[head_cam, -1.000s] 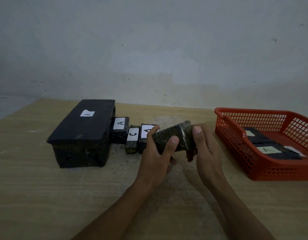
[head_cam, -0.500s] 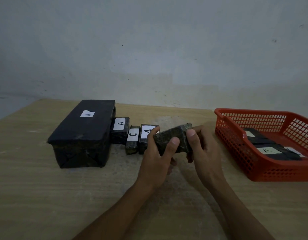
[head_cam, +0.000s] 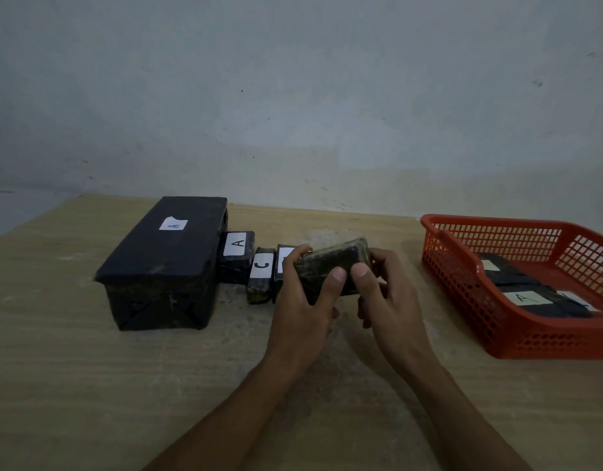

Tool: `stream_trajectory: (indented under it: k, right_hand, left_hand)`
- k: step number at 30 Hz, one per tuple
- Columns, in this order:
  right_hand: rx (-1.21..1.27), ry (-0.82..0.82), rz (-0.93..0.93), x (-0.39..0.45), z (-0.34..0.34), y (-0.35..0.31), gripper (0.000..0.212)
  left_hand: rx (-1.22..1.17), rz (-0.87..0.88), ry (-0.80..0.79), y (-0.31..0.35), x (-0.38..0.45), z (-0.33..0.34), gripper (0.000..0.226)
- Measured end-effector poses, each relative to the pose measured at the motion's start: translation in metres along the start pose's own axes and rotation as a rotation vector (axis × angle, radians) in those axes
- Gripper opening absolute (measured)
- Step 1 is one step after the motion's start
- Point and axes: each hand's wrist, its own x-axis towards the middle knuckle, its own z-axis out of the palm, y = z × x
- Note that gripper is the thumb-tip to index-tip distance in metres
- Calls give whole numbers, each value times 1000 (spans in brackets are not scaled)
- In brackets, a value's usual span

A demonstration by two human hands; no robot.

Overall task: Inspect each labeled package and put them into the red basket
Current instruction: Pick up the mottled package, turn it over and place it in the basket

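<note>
1. Both hands are up over the middle of the wooden table (head_cam: 89, 385), sharing one small dark wrapped package (head_cam: 330, 266) between them, lifted clear of the tabletop.
2. The left hand (head_cam: 303, 307) is wrapped around the package's left end, thumb pressed on the near face, fingers curled over the top edge.
3. The right hand (head_cam: 388, 300) pinches the right end, thumb on the near face right beside the left thumb, fingers tucked behind.
4. No label shows on the face of the held package turned to the camera; the wrap looks dark and glossy.
5. Over on the left sits a large black box (head_cam: 164, 266) with a white label on its lid reading "A".
6. Just right of it, touching its side, a small package (head_cam: 237, 256) with a white label, also "A".
7. Next along, a narrow package (head_cam: 261, 277) whose label reads "C", turned sideways.
8. Then another package (head_cam: 282, 263), mostly hidden behind the left hand; its white label shows only a sliver, so the letter cannot be read.
9. Far right, the red basket (head_cam: 463, 300) holds dark packages (head_cam: 517, 280) already; one label reads "A", the other two are too cut off or pale to read.
</note>
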Motion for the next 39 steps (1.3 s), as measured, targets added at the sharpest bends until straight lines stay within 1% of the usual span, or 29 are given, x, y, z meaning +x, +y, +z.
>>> stream_trajectory:
  k: [2,6,10,12,15,19,20,24,29,32,35,38,39]
  right_hand:
    - [-5,20,15,1,0,2,41]
    - [-31,90,33,2,1,8,39]
    - [-76,143,38,5,-1,12,37]
    - [-96,140,33,7,-3,12,37]
    - [-98,128,36,8,-5,11,37]
    - [-22,93,83,5,-4,2,33]
    - [1,77,102,4,-4,0,35]
    - [-1,25,120,1,-2,0,60]
    - [-25,-19,130,1,-2,0,69]
    - [-22,-42,147,0,-2,-1,80]
    - [-32,-51,148,-1,-1,-1,84]
    - [-37,-57,145,-1,-1,-2,83]
    - [-41,-61,143,-1,0,-2,82]
  left_hand:
    - [20,0,0,-1,0,0,70]
    - [36,13,-1,-4,1,1,59]
    - [49,17,11,-7,2,2,58]
    - [62,29,10,-8,2,2,57]
    - [59,49,-13,-7,2,1,45]
    - [55,62,-43,-6,1,3,42]
    - [58,62,-44,-6,0,3,41]
    - [136,89,-36,-8,-1,2,49]
    - [199,139,-24,-10,0,2,49]
    - [198,153,-14,-9,1,1,47]
    - [182,143,-19,-7,0,1,48]
    - [140,121,-32,-9,0,1,59]
    - [130,118,-34,-9,0,1,58]
